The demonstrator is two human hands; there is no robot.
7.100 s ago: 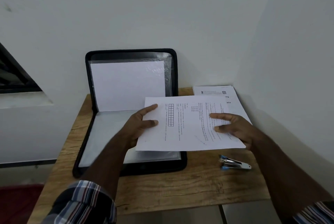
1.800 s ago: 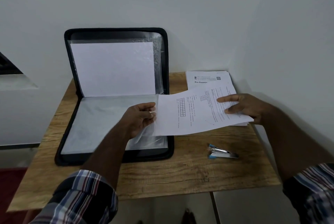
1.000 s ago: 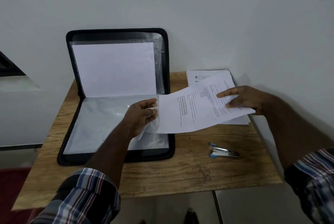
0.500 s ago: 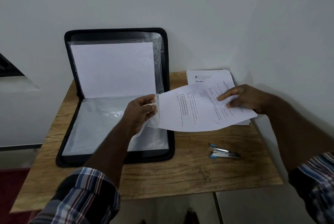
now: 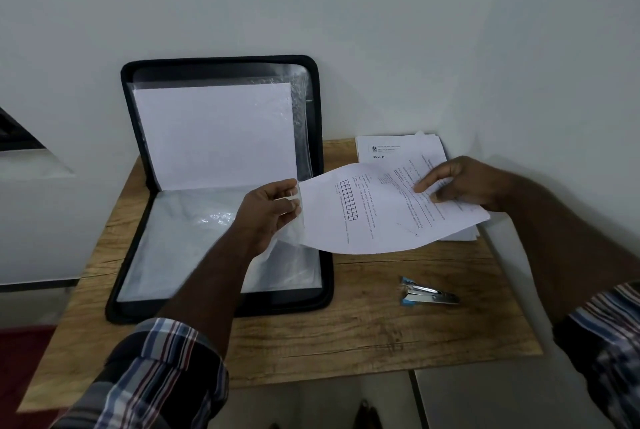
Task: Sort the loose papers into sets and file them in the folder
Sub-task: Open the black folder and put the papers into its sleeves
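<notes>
A black zip folder [image 5: 325,290] lies open on the wooden table [image 5: 346,342], its upper half leaning on the wall with a white sheet [image 5: 214,137] in a clear sleeve. My left hand [image 5: 273,210] pinches the open edge of a clear plastic sleeve [image 5: 194,231] on the lower half. My right hand [image 5: 457,186] grips a printed paper set [image 5: 374,220] by its right end; the set bows upward, its left edge at the sleeve's mouth beside my left fingers. A stack of loose papers [image 5: 384,148] lies behind it at the table's back right.
A small blue and silver stapler [image 5: 427,296] lies on the table to the right of the folder. White walls close in at the back and right. Below the table's front edge a tiled floor shows.
Over the last second the paper set has bowed more and its left edge has stayed at the sleeve opening. My left hand has kept its pinch on the sleeve.
</notes>
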